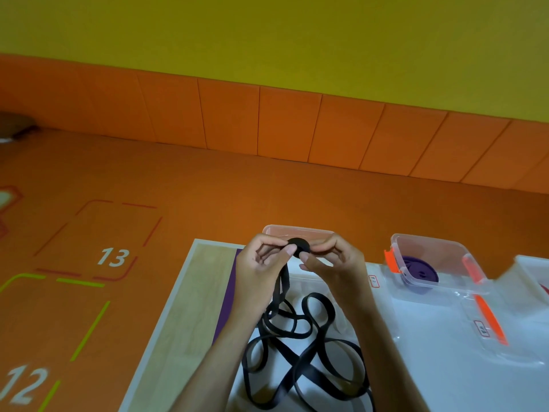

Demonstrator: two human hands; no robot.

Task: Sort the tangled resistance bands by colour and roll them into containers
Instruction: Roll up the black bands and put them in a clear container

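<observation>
Pinching the rolled end of the black band (pixel 298 247) from both sides: left hand (pixel 261 264) and right hand (pixel 334 260) close together, thumbs and fingertips clamped on it. Roll is a tight, flat, matte black disc. Rest of the strap hangs down and lies in loose tangled loops on the white table (pixel 445 382). Clear container (pixel 297 230) sits just behind the hands. Second container (pixel 436 248) to the right, orange latches, holds a rolled purple band (pixel 420 272).
</observation>
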